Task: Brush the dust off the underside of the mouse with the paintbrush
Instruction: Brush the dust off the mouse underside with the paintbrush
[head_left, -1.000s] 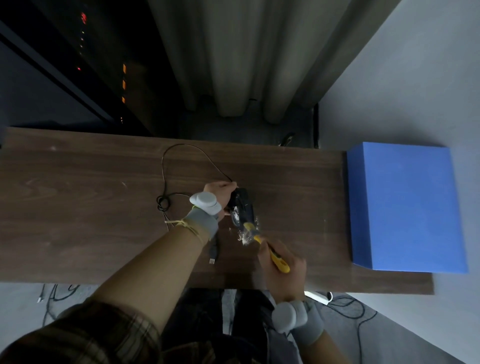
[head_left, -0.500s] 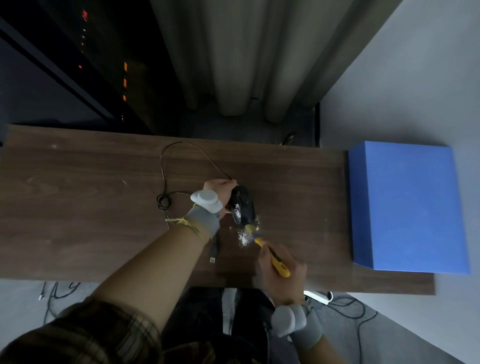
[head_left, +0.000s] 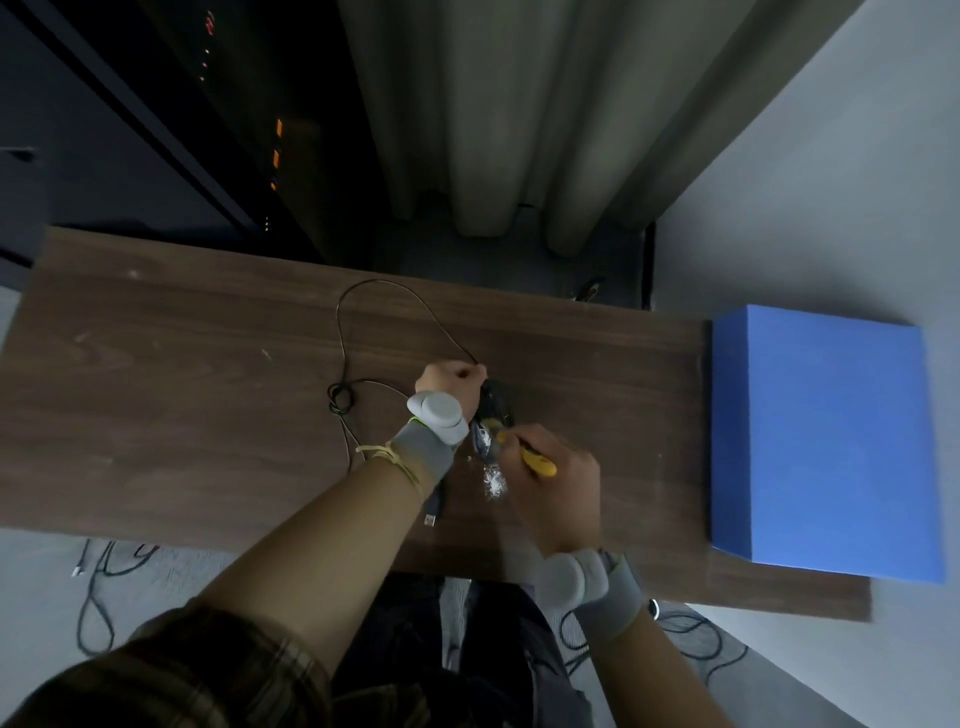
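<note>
A black wired mouse is held tilted on its side over the wooden table, underside turned toward me, with my left hand gripping it from the left. My right hand holds a yellow-handled paintbrush; its head lies against the lower part of the mouse's underside, where white dust clings. A small heap of white dust sits on the table just below the mouse. The bristles are mostly hidden by my fingers.
The mouse cable loops across the table behind my left hand, and its USB plug lies near the front edge. A blue box stands at the table's right end. Loose cables lie on the floor below.
My right hand has moved up and toward the mouse, bringing the brush head from the table beside the dust heap onto the mouse's underside. The left hand has tipped the mouse slightly.
</note>
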